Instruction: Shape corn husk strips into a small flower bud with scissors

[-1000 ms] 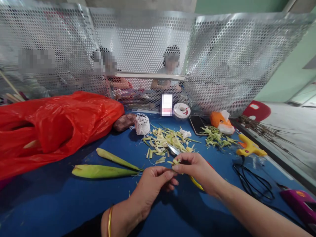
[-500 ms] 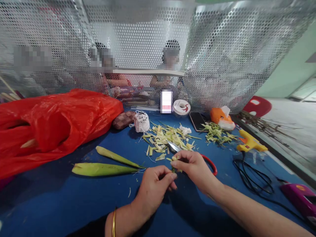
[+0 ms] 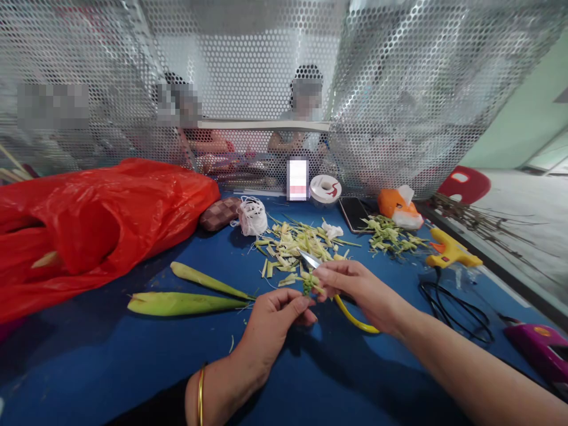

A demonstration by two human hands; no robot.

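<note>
A small green plant piece [image 3: 307, 286] with pale strip ends sits between my two hands. My left hand [image 3: 275, 319], a gold bangle at its wrist, pinches it from below between thumb and fingers. From the other side, the closed fingers of my right hand [image 3: 355, 287] grip its pale ends. Scissors [image 3: 355, 316] lie on the table partly beneath my right hand, a silver blade and a yellow handle loop showing. Left of my hands lie two green husk-like leaves [image 3: 186, 304]. Chopped pale-green plant scraps [image 3: 293, 242] are scattered just beyond.
A red plastic bag [image 3: 102, 219] covers the left side. Behind the scraps stand white string [image 3: 252, 216], a ribbon spool [image 3: 326, 190] and a dark phone [image 3: 354, 213]. A yellow glue gun [image 3: 452, 248] with black cord lies right. People sit behind the perforated screen [image 3: 248, 59].
My right hand has turned and shifted slightly, showing more of the green piece. The scissors' yellow handle now shows below that hand; the red one has gone out of sight.
</note>
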